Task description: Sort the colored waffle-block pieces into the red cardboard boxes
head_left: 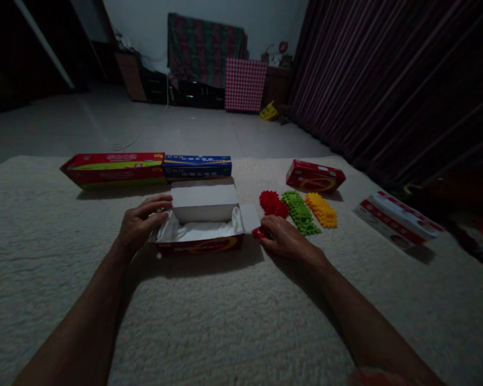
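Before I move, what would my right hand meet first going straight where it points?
Your right hand, holding a red piece, would probably meet the white side flap of the open box first; the depth between them is hard to judge.

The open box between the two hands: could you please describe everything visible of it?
The open box looks like cardboard: dark red front with pale lettering and a yellow curve, white inside. Its lid stands raised at the far side; a flap sticks out right. A thin white lining lies inside. It sits on the pale carpet, the left hand touching its left end.
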Demonstrator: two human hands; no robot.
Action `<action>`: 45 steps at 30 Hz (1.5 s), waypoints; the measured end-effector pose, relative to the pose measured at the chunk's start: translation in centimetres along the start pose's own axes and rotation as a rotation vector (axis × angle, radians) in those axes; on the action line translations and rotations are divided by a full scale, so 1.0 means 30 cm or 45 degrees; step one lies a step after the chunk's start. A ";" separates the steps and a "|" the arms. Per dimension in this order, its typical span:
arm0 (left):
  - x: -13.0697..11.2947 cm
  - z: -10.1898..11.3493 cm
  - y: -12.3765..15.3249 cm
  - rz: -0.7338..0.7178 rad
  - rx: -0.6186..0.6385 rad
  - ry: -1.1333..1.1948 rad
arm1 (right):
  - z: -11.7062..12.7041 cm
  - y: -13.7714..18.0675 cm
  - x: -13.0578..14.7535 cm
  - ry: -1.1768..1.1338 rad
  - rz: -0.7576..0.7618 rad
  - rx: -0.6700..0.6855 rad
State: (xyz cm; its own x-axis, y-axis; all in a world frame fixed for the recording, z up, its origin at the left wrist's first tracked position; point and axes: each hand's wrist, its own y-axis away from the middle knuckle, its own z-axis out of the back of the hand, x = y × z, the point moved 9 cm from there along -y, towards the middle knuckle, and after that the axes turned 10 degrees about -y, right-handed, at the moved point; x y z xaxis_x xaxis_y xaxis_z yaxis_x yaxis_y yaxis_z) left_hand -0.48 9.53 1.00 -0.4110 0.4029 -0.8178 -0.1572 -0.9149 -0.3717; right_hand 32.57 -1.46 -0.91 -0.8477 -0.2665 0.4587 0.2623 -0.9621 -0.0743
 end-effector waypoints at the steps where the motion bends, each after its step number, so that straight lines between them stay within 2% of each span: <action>1: -0.002 0.000 0.000 0.005 -0.001 0.004 | -0.008 -0.003 -0.005 0.002 0.024 -0.004; 5: -0.015 -0.001 0.000 -0.033 -0.015 0.056 | -0.013 -0.005 -0.041 -0.001 0.071 -0.059; 7: -0.015 -0.002 0.000 -0.054 -0.024 0.081 | 0.025 0.001 -0.054 -0.035 0.068 -0.110; 9: -0.010 -0.003 0.000 -0.061 -0.029 0.101 | 0.107 0.009 -0.045 -0.058 0.080 -0.225; 12: -0.005 -0.005 0.001 -0.060 -0.042 0.134 | 0.261 0.013 0.037 -0.007 0.134 -0.452; 13: -0.005 -0.005 0.001 -0.061 -0.045 0.144 | 0.296 0.005 0.082 0.000 0.162 -0.482; 16: -0.007 -0.009 0.001 -0.073 -0.042 0.162 | 0.326 -0.054 0.245 -0.071 0.283 -0.397; 19: -0.008 -0.010 0.001 -0.085 -0.044 0.177 | 0.262 -0.142 0.383 -0.156 0.360 -0.163; 23: -0.007 -0.012 0.000 -0.092 -0.037 0.189 | 0.148 -0.232 0.473 -0.156 0.389 0.053; 30: -0.001 -0.015 0.000 -0.085 -0.021 0.183 | -0.020 -0.299 0.532 -0.165 0.352 0.303; 38: -0.012 -0.016 0.000 -0.116 -0.009 0.161 | -0.107 -0.348 0.537 -0.287 0.289 0.508; 41: -0.015 -0.016 0.000 -0.129 -0.011 0.161 | -0.141 -0.357 0.533 -0.357 0.303 0.626; 45: -0.013 -0.015 -0.001 -0.126 -0.008 0.159 | -0.156 -0.372 0.537 -0.409 0.339 0.676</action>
State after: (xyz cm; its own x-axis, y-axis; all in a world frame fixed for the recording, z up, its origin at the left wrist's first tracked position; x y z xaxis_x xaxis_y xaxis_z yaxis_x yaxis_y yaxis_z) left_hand 0.11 9.41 1.14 -0.2790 0.4913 -0.8251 -0.1856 -0.8706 -0.4556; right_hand 13.84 4.71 3.16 -0.5650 -0.3811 0.7318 0.7039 -0.6854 0.1865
